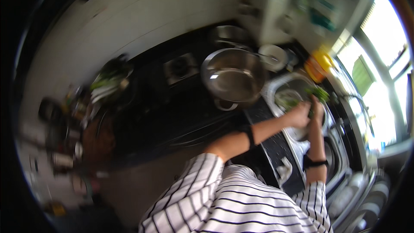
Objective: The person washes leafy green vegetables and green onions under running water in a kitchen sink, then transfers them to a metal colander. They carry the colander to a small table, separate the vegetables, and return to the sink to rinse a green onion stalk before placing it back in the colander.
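Both hands are together over the steel sink [270,95], blurred by motion. My right hand [318,109] is closed around a bunch of leafy greens [320,94], whose leaves stick out past the fingers. Close against it, my left hand [300,115] is curled on the same bunch; its fingertips are hidden. More pale green vegetable pieces [288,98] lie in the basin below, partly behind the hands.
A large steel pot [234,74] stands on the counter left of the sink. Behind it are a smaller pan [229,34] and a white bowl [273,58]. A yellow container [318,63] sits beyond the sink. Leafy vegetables [108,84] lie far left; a dish rack [352,197] is at lower right.
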A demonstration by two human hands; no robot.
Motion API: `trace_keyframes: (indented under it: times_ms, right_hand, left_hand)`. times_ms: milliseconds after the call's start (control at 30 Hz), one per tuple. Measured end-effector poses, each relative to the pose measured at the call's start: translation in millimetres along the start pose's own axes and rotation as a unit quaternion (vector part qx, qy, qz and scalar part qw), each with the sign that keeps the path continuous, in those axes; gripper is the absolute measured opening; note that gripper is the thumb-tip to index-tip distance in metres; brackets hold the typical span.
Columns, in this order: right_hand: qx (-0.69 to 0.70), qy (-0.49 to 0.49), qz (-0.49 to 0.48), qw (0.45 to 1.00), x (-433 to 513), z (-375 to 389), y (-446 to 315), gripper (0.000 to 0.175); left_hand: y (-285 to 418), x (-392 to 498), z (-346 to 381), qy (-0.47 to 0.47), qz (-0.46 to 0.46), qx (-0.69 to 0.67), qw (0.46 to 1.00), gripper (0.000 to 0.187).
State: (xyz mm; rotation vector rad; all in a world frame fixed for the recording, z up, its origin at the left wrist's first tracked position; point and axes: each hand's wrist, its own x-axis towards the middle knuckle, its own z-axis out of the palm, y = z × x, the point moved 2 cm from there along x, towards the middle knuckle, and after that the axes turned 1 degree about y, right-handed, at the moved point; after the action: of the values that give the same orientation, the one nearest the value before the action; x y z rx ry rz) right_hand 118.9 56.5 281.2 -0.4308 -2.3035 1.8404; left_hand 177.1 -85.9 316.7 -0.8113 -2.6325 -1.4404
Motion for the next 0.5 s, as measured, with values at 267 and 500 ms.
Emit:
trace_keyframes:
  times_ms: [267, 500]
  right_hand:
    - [0.002, -0.076, -0.086, 0.993, 50, -73, -61, 0.023]
    - [-0.063, -0.13, -0.193, 0.97, 98, -48, 18, 0.032]
  left_hand:
    - [25, -60, -99, -0.078, 0.011, -0.031, 0.996, 0.085]
    - [-1, -117, -143, -0.12, -0.06, -0.091, 0.987, 0.07]
